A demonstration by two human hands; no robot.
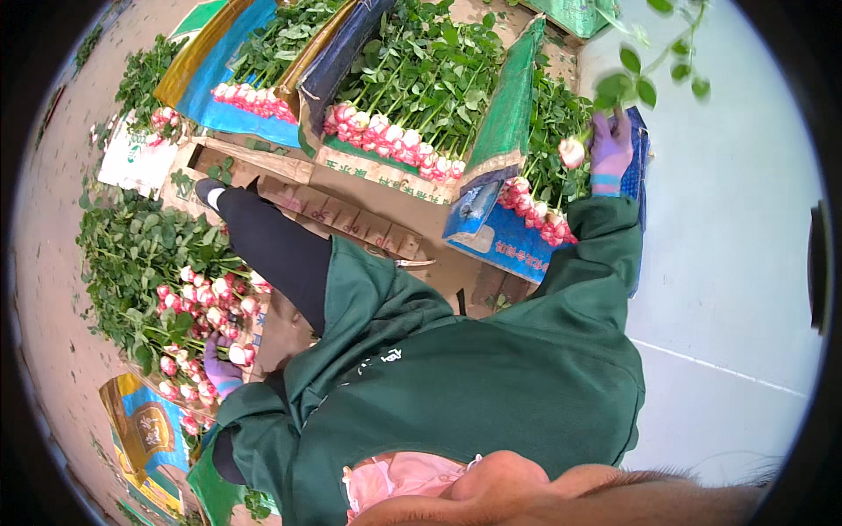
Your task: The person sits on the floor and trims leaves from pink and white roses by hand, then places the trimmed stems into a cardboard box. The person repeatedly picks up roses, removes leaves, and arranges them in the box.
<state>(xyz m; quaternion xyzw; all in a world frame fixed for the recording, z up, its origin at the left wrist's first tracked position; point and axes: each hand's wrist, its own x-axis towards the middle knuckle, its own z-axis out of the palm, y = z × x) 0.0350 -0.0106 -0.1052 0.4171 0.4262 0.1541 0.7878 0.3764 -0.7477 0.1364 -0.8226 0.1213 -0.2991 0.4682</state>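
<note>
My right hand [612,144], in a purple glove with a blue cuff, grips a leafy stem at the upper right. A white-and-pink rose [571,152] hangs just left of its fingers, and blurred leaves [621,85] stick out above them. On the left, my gloved left hand [220,361] reaches into a heap of loose roses [204,296]. Its fingers touch the stem area beside one rose bloom [241,354]; whether they close around it is hidden. Under my right forearm lies a row of roses [539,214] on a blue printed sack [520,246].
A wooden board [342,214] with handwritten marks lies ahead of me. Beyond it, roses lie in rows [395,141], separated by upright folded sacks [506,112]. A small tool [414,263] rests on the board's edge. The pale wall [717,263] rises at right; leaf scraps litter the floor.
</note>
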